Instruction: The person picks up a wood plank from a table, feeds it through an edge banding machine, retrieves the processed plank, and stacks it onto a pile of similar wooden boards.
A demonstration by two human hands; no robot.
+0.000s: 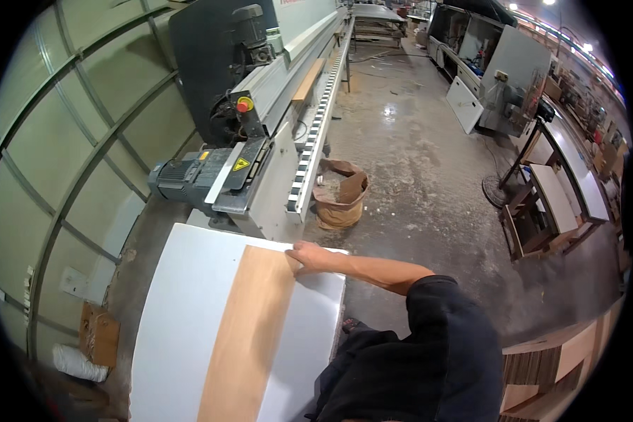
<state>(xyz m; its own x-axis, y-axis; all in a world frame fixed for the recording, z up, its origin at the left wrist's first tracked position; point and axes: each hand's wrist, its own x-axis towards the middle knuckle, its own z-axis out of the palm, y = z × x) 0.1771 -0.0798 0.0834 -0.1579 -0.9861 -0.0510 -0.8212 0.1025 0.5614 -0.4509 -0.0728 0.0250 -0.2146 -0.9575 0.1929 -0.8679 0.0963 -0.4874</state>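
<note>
A long, light-brown wooden board [250,330] lies flat on a white surface [179,302], its lower end cut off by the view's bottom edge. My right hand [313,258] is at the board's far right corner. Its fingers are closed round that end, with some fingertips hidden by the hand. The bare forearm reaches in from the right, out of a dark short sleeve. My left hand is out of the picture.
Beyond the white surface stands a long machine with a motor [186,176], a red button [244,104] and a roller track [316,133]. A brown sack [341,193] sits beside it. Worktables [555,200] stand right, stacked boards [541,366] lower right, a cardboard box [98,334] lower left.
</note>
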